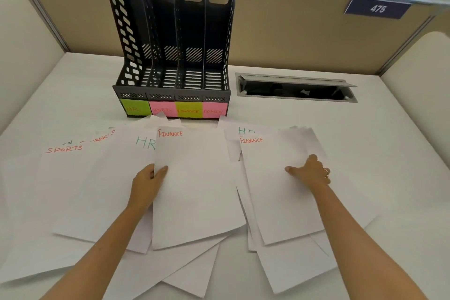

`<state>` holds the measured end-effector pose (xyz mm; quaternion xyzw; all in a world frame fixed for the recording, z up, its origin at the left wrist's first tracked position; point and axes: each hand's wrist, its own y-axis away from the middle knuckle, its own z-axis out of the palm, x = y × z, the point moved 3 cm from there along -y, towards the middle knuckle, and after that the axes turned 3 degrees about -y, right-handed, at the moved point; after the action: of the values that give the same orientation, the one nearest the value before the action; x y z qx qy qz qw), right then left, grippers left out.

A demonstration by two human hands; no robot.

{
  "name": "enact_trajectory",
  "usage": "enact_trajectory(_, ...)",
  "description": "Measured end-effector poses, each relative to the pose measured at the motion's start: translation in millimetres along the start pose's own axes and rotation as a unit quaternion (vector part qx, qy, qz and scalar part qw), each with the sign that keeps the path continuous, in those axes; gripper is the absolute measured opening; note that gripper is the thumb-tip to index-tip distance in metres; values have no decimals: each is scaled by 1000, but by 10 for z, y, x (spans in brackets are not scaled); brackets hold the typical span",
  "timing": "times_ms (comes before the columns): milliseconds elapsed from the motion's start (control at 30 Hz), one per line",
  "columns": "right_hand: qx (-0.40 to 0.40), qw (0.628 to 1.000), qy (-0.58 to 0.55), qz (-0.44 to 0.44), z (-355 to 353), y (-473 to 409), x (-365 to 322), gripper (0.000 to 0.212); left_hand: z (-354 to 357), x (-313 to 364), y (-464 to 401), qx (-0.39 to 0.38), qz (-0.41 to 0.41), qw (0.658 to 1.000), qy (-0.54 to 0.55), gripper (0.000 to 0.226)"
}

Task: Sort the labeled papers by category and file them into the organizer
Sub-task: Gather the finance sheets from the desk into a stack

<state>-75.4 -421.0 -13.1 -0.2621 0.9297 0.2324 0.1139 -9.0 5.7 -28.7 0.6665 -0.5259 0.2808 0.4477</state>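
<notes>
Nothing had been filed: all four compartments of the organizer (pixel 170 39), tagged HR, SPORTS, FINANCE and ADMIN, stood empty, and the labeled papers (pixel 73 178) lay overlapping across the table (pixel 365 153) in front of it. The left hand (pixel 148 182) pinched the edge of one FINANCE sheet (pixel 194 178), thumb on top. The right hand (pixel 311 172) lay on a second FINANCE sheet (pixel 275 190), but whether its grip held the sheet could not be told.

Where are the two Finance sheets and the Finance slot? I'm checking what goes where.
Left Finance sheet (pixel 194 185): head view, sheet's middle.
Right Finance sheet (pixel 272 192): head view, sheet's bare middle.
Finance slot (pixel 188 109): head view, its green label.
</notes>
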Motion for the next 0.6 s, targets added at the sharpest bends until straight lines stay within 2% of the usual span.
enact_trajectory(100, 39, 990, -118, -65, -79, -61, 47, 32, -3, -10, -18, -14, -5, 1000, 11, 32)
enact_trajectory(133, 61, 981, -159, -89, -134, -62, 51, 27, -7, -19, -23, -17, -7, 1000, 15, 34)
enact_trajectory(233, 123, 961, -215, -126, -369, -72, 53, 31, -19, -43, -29, -27, -7, 999, 21, 40)
enact_trajectory(333, 146, 947, -259, -120, -582, -155, 45, 31, -20, -55, -29, -37, 1, 999, 27, 40)
enact_trajectory(467, 90, 943, -290, -139, -595, -145, -148, 41, -10, -56, -45, -40, 9, 999, 23, 36)
enact_trajectory(600, 36, 947, -261, -186, -210, 137, -494, 29, -20, -73, -63, -46, 3, 998, 34, 41)
